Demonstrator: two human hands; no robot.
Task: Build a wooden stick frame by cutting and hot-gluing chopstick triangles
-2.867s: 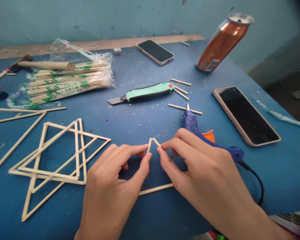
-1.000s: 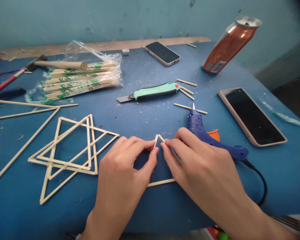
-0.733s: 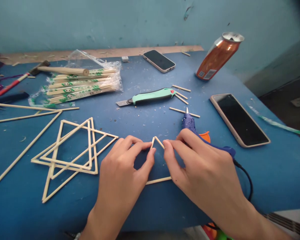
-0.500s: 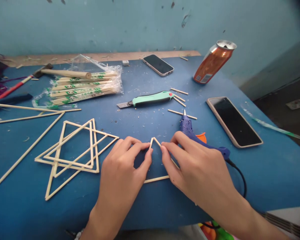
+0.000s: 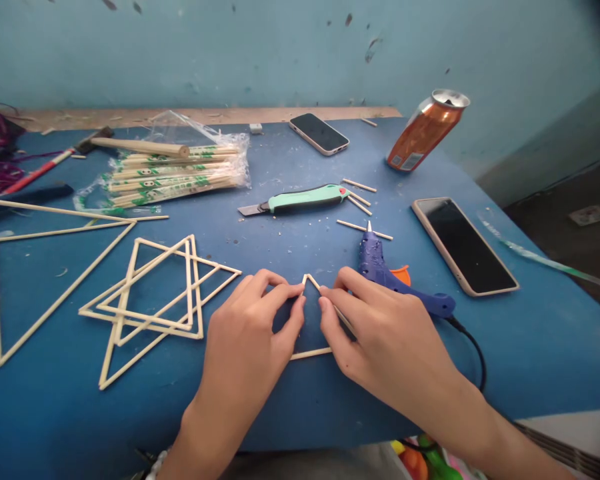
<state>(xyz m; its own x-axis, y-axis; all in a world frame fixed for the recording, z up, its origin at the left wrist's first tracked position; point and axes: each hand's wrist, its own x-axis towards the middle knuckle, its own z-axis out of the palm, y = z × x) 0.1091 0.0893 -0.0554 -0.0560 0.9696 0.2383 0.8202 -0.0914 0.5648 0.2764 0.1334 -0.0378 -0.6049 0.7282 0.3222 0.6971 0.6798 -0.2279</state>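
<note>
A small stick triangle [image 5: 310, 354] lay between the hands, its tip just above the fingertips [image 5: 301, 304]. The left hand [image 5: 245, 333] and right hand [image 5: 385, 340] each pinched one upper side, nearly meeting. A glue gun [image 5: 377, 267] lay just beyond the right hand, a stick frame [image 5: 189, 287] to the left.

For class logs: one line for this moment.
left hand: pinching bamboo stick triangle apex | right hand: pinching other side | nearby: hot glue gun

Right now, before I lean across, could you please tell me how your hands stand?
Left hand, right hand: fingers pinching the wooden stick triangle either side of its tip. Hot glue gun just beyond right hand.
</note>
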